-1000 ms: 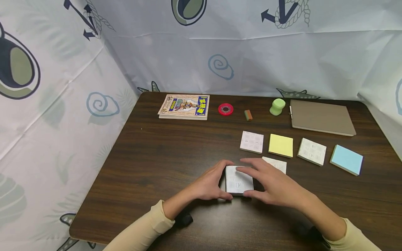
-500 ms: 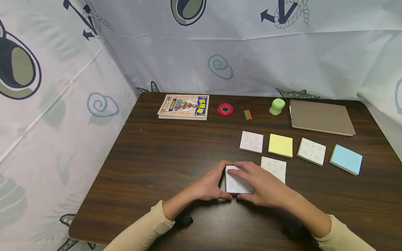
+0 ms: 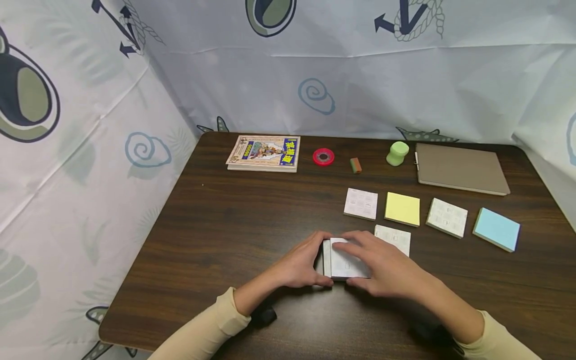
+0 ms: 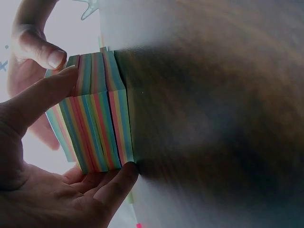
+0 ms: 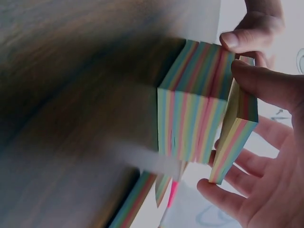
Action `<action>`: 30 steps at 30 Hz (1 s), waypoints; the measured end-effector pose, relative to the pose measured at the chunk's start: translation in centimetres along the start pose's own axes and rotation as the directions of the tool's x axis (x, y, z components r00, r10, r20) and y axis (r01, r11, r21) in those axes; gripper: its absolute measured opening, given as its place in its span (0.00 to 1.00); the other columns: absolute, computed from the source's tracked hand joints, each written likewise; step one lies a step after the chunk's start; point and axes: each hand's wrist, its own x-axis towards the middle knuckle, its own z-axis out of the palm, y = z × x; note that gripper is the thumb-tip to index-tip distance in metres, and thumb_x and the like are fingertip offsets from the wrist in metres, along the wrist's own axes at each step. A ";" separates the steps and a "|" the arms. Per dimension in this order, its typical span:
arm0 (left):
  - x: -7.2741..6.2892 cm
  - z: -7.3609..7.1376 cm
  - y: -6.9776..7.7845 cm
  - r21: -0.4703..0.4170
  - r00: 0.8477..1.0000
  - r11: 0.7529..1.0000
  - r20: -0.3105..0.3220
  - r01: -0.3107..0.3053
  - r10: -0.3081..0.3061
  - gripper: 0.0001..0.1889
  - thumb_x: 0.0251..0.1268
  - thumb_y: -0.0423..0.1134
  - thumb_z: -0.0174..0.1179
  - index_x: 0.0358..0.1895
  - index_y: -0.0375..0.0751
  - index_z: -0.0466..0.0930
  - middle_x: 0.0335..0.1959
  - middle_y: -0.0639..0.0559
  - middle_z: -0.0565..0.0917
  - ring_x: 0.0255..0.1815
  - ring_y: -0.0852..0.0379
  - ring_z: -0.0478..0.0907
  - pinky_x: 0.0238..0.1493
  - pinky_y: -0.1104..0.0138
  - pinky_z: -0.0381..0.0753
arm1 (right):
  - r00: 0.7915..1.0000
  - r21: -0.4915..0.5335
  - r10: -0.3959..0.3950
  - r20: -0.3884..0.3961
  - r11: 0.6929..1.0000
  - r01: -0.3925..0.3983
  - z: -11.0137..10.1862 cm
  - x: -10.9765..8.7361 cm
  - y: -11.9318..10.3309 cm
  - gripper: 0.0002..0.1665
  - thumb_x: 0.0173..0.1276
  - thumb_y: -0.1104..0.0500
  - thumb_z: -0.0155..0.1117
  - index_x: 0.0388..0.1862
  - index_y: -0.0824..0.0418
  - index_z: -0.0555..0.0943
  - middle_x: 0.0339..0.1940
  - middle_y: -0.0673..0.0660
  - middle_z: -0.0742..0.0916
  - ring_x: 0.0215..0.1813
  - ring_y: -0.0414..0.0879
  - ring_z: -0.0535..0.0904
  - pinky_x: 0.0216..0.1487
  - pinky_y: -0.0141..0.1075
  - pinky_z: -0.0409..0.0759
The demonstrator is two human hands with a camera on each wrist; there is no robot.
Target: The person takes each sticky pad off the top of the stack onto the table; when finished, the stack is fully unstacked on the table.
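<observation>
A stack of note pads [image 4: 95,128] with striped, multicoloured edges stands on the table in front of me. In the head view my left hand [image 3: 298,265] holds the stack from its left side, thumb at the near edge and fingers at the far edge. My right hand [image 3: 390,267] grips the white-topped uppermost note pad [image 3: 347,262], thumb near and fingers far. This pad sits shifted to the right, baring a strip of the stack at the left. The right wrist view shows the top pad [image 5: 233,145] tilted, with a gap beneath it.
Behind the right hand lie a printed white pad [image 3: 396,239] and a row of pads, including yellow [image 3: 402,209] and blue [image 3: 497,229]. Farther back are a book [image 3: 265,152], a red ring-shaped roll [image 3: 323,156], an eraser [image 3: 355,165], a green hourglass-shaped object [image 3: 397,153] and a grey-brown notebook [image 3: 461,167].
My right hand moved left over the stack and closed on the top pad, then shifted back slightly right with that pad. The left hand has stayed in place.
</observation>
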 end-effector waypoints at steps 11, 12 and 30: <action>-0.1 0.6 0.1 0.035 1.000 0.999 -0.012 -0.019 0.019 0.47 0.41 0.43 0.81 0.66 0.44 0.63 0.57 0.54 0.72 0.55 0.57 0.72 0.58 0.63 0.71 | 0.972 -0.011 0.224 -0.074 0.974 -0.226 -2.1 -4.8 2.0 0.44 0.50 0.48 0.80 0.67 0.47 0.74 0.63 0.54 0.76 0.59 0.51 0.74 0.49 0.51 0.78; -0.1 0.6 0.1 0.037 1.000 0.999 -0.014 -0.021 0.021 0.47 0.41 0.43 0.81 0.67 0.44 0.63 0.57 0.54 0.72 0.55 0.57 0.72 0.58 0.63 0.71 | 0.966 -0.015 0.241 -0.088 0.970 -0.244 -2.4 -5.3 2.4 0.44 0.50 0.48 0.80 0.67 0.48 0.74 0.63 0.55 0.76 0.59 0.53 0.74 0.48 0.53 0.77; -0.2 0.2 0.1 0.036 1.000 0.999 -0.023 -0.020 0.021 0.47 0.42 0.43 0.80 0.67 0.44 0.62 0.58 0.54 0.72 0.56 0.56 0.72 0.59 0.63 0.70 | 0.920 -0.047 0.368 -0.133 0.925 -0.377 -3.5 -11.7 9.2 0.43 0.44 0.55 0.83 0.62 0.57 0.76 0.59 0.64 0.76 0.58 0.62 0.71 0.46 0.60 0.72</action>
